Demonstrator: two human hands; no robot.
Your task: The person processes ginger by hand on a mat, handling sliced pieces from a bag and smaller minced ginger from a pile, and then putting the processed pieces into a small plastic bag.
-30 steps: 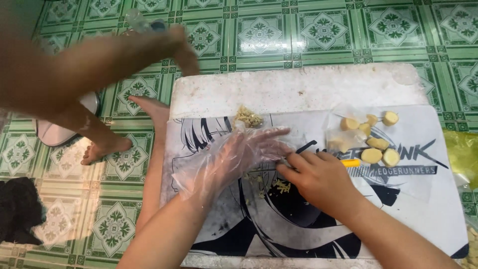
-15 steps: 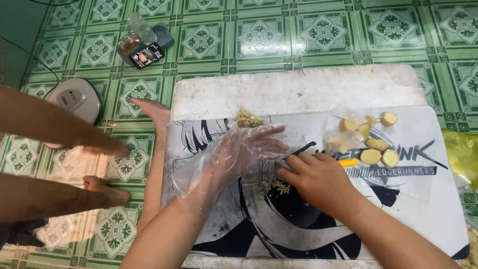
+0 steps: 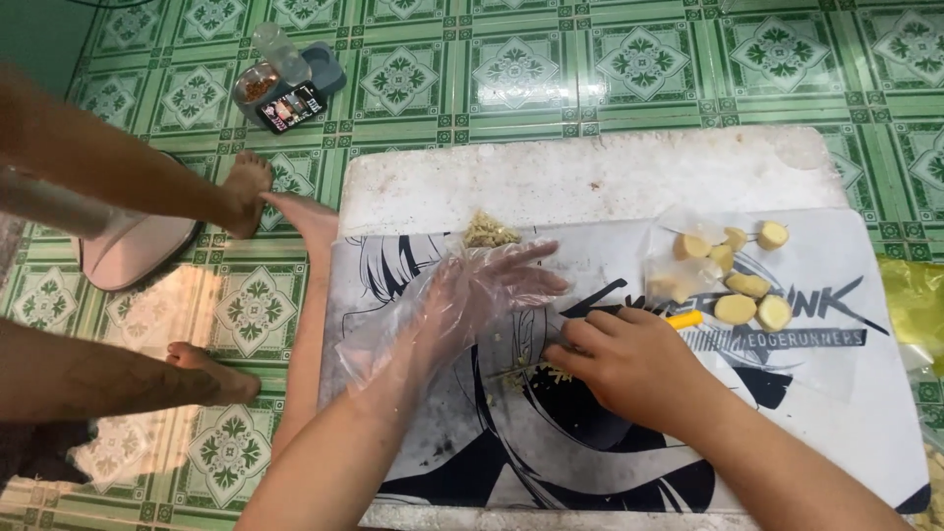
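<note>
Two hands work on a printed mat on the floor: our gloved left hand lies open and flat, our right hand grips a yellow-handled knife over minced ginger. We judge fingertips should stay clear, the blade rocking gently.

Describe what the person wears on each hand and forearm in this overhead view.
The left hand wears a loose, clear, crinkled plastic glove whose cuff billows open past the wrist. The right hand is bare. Both forearms are uncovered: no sleeves, watch or rings show.
</note>
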